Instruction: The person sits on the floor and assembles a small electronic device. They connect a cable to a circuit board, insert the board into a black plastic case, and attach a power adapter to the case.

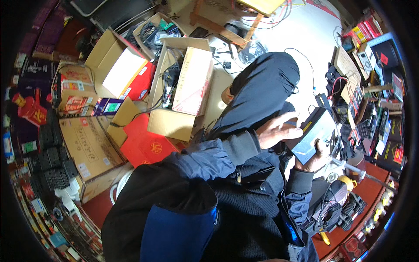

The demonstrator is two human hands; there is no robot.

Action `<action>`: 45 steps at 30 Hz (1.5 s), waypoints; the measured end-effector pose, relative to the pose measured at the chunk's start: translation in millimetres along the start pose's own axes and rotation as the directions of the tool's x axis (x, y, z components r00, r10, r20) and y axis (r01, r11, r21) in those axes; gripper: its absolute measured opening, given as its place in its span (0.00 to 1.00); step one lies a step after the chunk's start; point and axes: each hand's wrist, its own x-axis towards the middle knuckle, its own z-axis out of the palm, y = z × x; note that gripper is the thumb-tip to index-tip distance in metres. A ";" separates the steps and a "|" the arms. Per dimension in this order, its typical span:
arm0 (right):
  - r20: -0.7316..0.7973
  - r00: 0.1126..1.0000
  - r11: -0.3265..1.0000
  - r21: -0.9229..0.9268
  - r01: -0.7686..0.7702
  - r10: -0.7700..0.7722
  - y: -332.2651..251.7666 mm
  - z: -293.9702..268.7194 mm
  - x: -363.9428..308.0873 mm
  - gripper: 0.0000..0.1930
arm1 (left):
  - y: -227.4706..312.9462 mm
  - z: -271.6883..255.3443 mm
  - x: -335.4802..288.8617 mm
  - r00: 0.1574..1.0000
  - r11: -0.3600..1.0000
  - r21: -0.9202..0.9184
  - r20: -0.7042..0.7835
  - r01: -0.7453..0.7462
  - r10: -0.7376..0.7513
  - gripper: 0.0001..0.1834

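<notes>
A flat, box-shaped device [315, 133] with a grey-blue metallic face and a dark side bearing a small yellow mark is held tilted above my lap. My right hand [315, 158] grips its near right end, thumb on the bright face and fingers underneath. My left hand [277, 132] is at the left side of the device, fingers stretched out and apart. Its fingertips overlap the dark side, and whether they touch it I cannot tell. My raised knee [279, 72] in dark trousers is just beyond both hands.
Open cardboard boxes [203, 43] with black cables and adapters stand at the far left, beside a red box [146, 146] and a closed carton [89, 144]. Electronics and cables crowd the right side. A reddish-brown surface [371, 183] carries a bag and coiled cables [334, 207].
</notes>
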 end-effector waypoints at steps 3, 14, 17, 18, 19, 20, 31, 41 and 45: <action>-0.046 0.995 0.991 0.108 -0.077 0.083 2.4 7.6 1.9 0.36 | 7.8 -2.6 -2.4 0.995 0.997 0.080 -0.103 -0.001 0.009 0.45; 0.038 0.997 0.996 -0.068 -0.063 0.066 8.2 72.4 4.5 0.31 | 34.1 -10.0 -4.6 0.988 0.999 -0.006 -0.149 -0.036 0.035 0.44; -0.039 0.999 0.980 -0.198 -0.032 0.025 11.3 89.8 -1.8 0.33 | 33.8 -9.0 -5.4 0.993 0.996 -0.084 -0.119 0.012 -0.022 0.37; -0.013 0.999 0.983 -0.183 -0.033 0.031 12.7 94.0 -2.8 0.33 | 34.4 -8.0 -5.3 0.992 0.993 -0.106 -0.109 0.046 -0.057 0.35; -0.040 0.998 0.978 -0.202 -0.046 0.039 13.7 97.2 -1.7 0.34 | 35.5 -6.6 -3.0 0.995 0.985 -0.166 -0.079 0.040 -0.054 0.31; -0.013 1.000 0.978 -0.206 -0.019 0.017 14.9 99.8 -1.7 0.35 | 37.3 -5.1 -1.5 0.992 0.977 -0.204 -0.091 0.063 -0.083 0.28; 0.061 0.984 0.967 -0.206 -0.149 0.165 23.6 122.8 66.4 0.14 | 113.3 -24.5 68.8 0.960 0.958 -0.095 -0.051 0.271 -0.277 0.22; -0.132 0.968 0.885 -0.394 -0.250 0.214 18.8 99.8 208.6 0.28 | 129.0 -94.1 148.4 0.939 0.917 -0.338 -0.189 0.213 -0.287 0.28; -0.254 0.952 0.819 -0.500 -0.282 0.173 -41.5 92.2 296.1 0.29 | 135.5 -116.9 186.2 0.897 0.896 -0.350 -0.243 0.274 -0.370 0.38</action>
